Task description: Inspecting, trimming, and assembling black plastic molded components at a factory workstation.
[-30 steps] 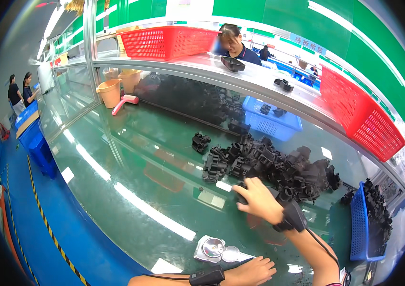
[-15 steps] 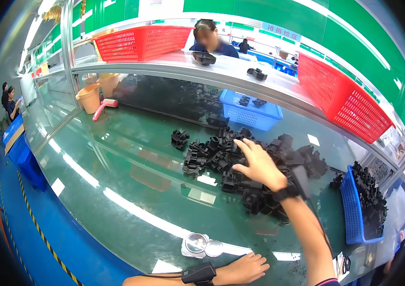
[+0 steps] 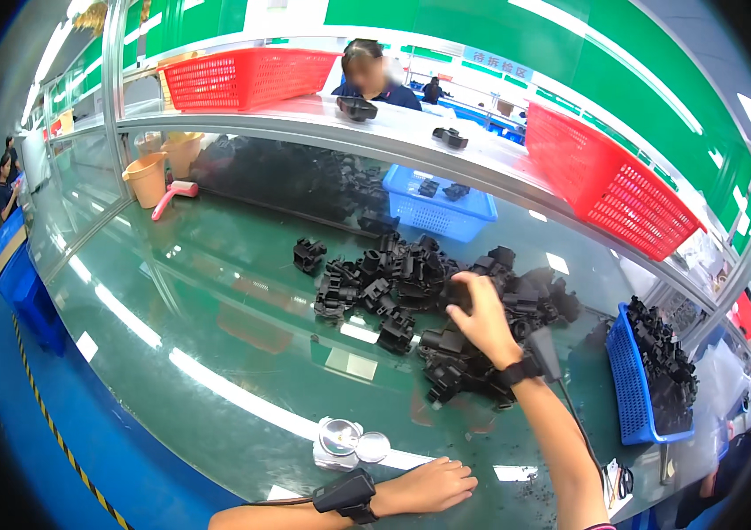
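Compared with half a second ago, the right hand (image 3: 486, 325) has shifted rightward over the pile of black parts (image 3: 406, 269), its fingers more curled. Thumb and fingertips stand slightly apart at the parts; whether they grip one cannot be told. The pile lies on the green tabletop (image 3: 433, 433), left of a blue basket (image 3: 633, 393) filled with dark parts. The left hand (image 3: 433, 486) rests relaxed, holding nothing visible, near a white round-faced device (image 3: 337, 441).

The right hand (image 3: 487, 325) has moved from the near edge of the black parts (image 3: 411, 270) to their middle.
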### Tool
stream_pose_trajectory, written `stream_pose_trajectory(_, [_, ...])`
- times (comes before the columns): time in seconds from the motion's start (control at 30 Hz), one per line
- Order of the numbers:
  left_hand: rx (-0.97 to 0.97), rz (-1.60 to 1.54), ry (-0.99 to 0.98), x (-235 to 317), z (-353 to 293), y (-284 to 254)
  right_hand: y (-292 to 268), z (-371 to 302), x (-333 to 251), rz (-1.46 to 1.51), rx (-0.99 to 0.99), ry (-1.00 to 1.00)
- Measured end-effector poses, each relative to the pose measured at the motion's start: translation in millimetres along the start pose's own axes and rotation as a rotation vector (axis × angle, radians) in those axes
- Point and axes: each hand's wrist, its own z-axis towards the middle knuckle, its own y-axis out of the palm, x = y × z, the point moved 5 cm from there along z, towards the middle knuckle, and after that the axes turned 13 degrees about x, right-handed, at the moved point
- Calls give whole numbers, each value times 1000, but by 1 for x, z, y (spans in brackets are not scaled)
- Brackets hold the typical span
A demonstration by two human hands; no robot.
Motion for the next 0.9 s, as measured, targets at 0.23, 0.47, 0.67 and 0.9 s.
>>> stream_pose_trajectory(0.23, [220,-501,-517,-3,12,-37,-108,-55,-73,313,-263,248])
stream_pose_trajectory(0.47, [409,-1117,-754,23,23,11,-166,-134,-105,14,-162,128])
stream_pose_trajectory(0.67, [371,-1072,-841,46,69,15,-199,-167,-86,220,-211,290])
stream_pose_trajectory(0.9, [468,-1210,-1002,19,69,32,-302,-240,8,-443,14,542])
